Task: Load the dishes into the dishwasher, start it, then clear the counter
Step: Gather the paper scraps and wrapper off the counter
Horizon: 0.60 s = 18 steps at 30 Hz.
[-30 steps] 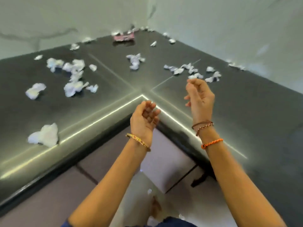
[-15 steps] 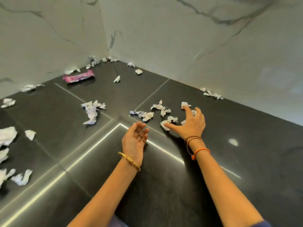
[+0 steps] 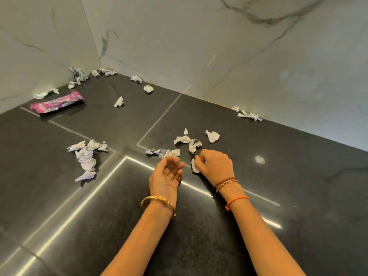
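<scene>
**Scraps may scatter off the counter during the sweep**

The dark polished stone counter [image 3: 278, 176] is slick and still strewn with torn white paper scraps [image 3: 85, 156], with a pink plastic snack wrapper [image 3: 57, 102] lying near the left wall. A quick drag could flick the light pieces past the waiting palm or over the edge; those wedged along the marble-patterned wall [image 3: 219, 46] are likely to be missed.

The right hand [image 3: 216, 164] rests knuckles-up on the counter, fingers curled round a crumpled white scrap [image 3: 195, 166]. The left hand [image 3: 166, 176] lies just beside it, palm up, fingers loosely cupped and holding nothing.
</scene>
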Each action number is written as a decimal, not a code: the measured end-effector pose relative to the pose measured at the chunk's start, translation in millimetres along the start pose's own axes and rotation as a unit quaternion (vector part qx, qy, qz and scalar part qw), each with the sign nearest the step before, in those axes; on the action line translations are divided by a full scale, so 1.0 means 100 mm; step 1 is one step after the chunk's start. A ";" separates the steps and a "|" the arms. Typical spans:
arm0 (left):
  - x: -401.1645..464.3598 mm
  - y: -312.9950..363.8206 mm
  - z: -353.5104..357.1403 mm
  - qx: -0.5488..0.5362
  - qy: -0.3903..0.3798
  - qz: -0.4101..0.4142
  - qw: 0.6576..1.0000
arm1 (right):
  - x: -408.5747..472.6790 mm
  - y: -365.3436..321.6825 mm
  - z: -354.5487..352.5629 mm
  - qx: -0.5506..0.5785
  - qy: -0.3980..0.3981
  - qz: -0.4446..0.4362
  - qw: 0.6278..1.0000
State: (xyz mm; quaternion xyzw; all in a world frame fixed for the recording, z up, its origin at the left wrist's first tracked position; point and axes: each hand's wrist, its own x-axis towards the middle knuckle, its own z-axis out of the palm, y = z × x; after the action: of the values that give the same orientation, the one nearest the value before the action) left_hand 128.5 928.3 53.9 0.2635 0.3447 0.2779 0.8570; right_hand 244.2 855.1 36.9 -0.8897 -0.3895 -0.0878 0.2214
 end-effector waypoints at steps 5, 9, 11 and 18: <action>0.00 0.14 -0.04 -0.017 -0.051 -0.087 0.995 | -0.18 -0.34 -0.03 0.394 0.153 0.192 0.886; 0.08 0.32 -0.17 -0.091 -0.084 -0.197 0.973 | -0.30 -0.87 0.08 0.432 0.155 0.033 0.888; 0.07 0.34 -0.24 -0.139 -0.095 -0.218 0.961 | -0.33 -0.98 0.19 0.342 0.151 -0.081 0.924; 0.04 0.35 -0.24 -0.168 -0.121 -0.210 0.956 | -0.24 -0.81 0.05 0.346 0.240 -0.081 0.903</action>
State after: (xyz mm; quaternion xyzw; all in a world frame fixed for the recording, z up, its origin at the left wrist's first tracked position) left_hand 102.6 962.1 59.3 0.0693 0.2345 0.1112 0.9632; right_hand 168.0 890.2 51.0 -0.6746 -0.4011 -0.1760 0.5942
